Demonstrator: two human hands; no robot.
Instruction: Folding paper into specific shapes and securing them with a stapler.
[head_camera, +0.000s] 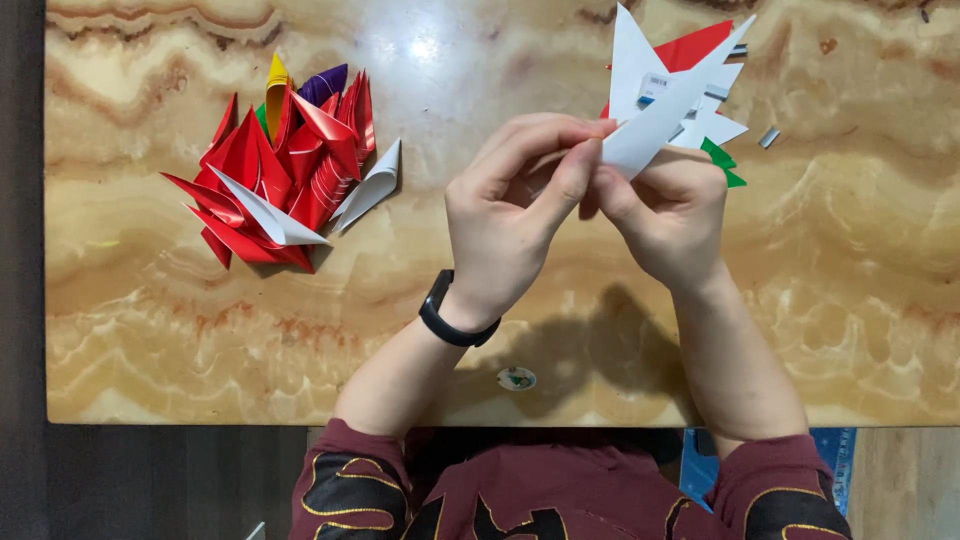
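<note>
A heap of folded paper pieces (280, 175), mostly red with yellow, purple and white among them, lies at the far left of the marble-patterned table (180, 340). A small round sticker (517, 379) sits near the table's front edge.

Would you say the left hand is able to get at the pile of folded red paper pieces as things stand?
Probably yes, once freed: the left hand is pinching the white paper piece together with the right hand, but only bare tabletop lies between it and the pile.

A small oval sticker (517, 378), white-rimmed with green, lies on the marble table (850, 300) near its front edge
</note>
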